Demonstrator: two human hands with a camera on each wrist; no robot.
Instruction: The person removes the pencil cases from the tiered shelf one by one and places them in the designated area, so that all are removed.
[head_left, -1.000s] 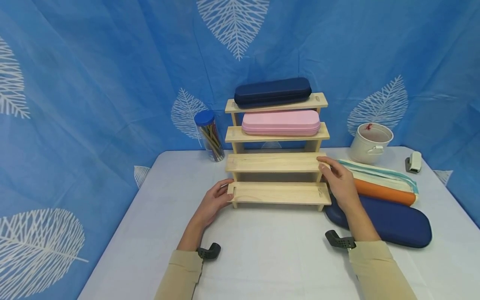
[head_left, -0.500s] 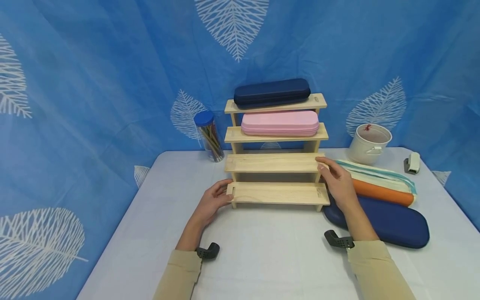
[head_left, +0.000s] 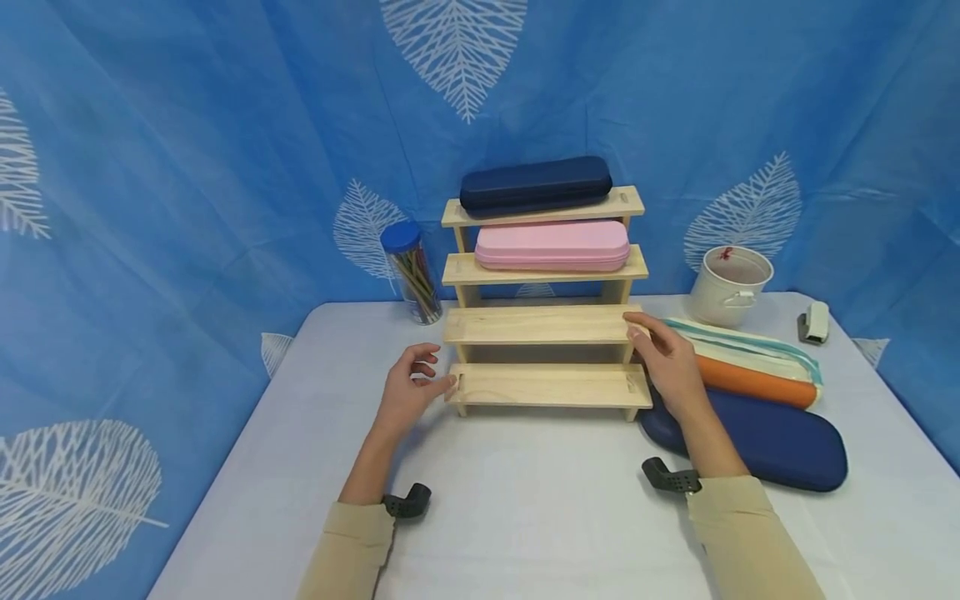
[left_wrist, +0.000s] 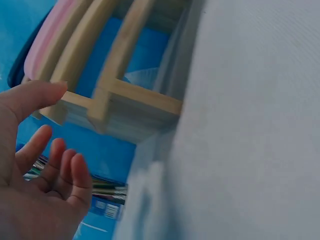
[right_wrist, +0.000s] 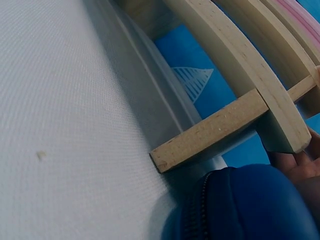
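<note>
A four-tier wooden stepped shelf point(head_left: 536, 325) stands mid-table. Its top tier carries a navy case point(head_left: 535, 185), and the tier below holds a pink case point(head_left: 552, 245). The two lower tiers are bare. My left hand point(head_left: 412, 387) hovers just left of the bottom tier's end with relaxed fingers and holds nothing. In the left wrist view its thumb point(left_wrist: 30, 97) points at the shelf point(left_wrist: 125, 107). My right hand point(head_left: 663, 358) rests its fingers against the right end of the third tier. The right wrist view shows fingertips point(right_wrist: 300, 162) behind that shelf end point(right_wrist: 225, 125).
A clear tube of pencils point(head_left: 408, 271) with a blue lid stands left of the shelf. Right of the shelf lie an orange-and-cream pouch point(head_left: 750, 367) and a large navy pouch point(head_left: 757, 433). Behind them are a white pot point(head_left: 729, 286) and a small white device point(head_left: 812, 322). A blue curtain backs the table point(head_left: 525, 500).
My left hand has come off the left end of the bottom tier and drawn slightly left and up. My right hand stays at the third tier's right end.
</note>
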